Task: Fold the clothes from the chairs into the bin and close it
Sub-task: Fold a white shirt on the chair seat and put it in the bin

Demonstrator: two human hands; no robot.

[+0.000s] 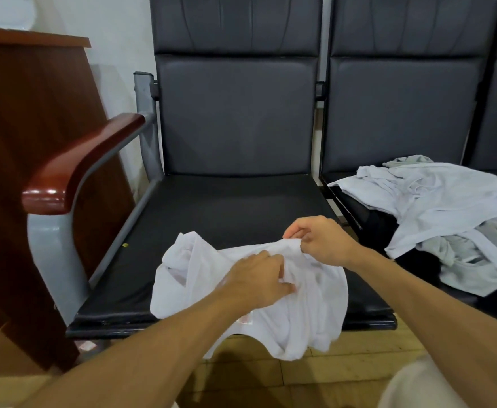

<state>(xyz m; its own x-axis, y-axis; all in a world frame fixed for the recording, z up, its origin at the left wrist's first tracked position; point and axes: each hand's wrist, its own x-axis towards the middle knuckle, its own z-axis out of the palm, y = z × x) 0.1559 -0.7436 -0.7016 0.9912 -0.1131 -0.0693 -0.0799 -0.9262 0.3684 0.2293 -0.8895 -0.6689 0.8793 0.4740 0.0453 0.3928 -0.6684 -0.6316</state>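
A crumpled white garment [300,313] lies on the front part of the left black chair seat [211,213] and hangs over its front edge. My left hand [259,281] grips a fold of the cloth near its middle. My right hand [320,242] pinches the garment's upper edge and lifts it slightly. On the right chair seat, a pile of white and grey clothes [447,213] lies with a dark item beneath it. No bin is in view.
A red-brown wooden armrest [82,163] on a grey metal frame borders the left seat. A dark wooden cabinet [26,148] stands at the far left. The black backrests [238,113] rise behind the seats. Wooden floor [329,372] lies below.
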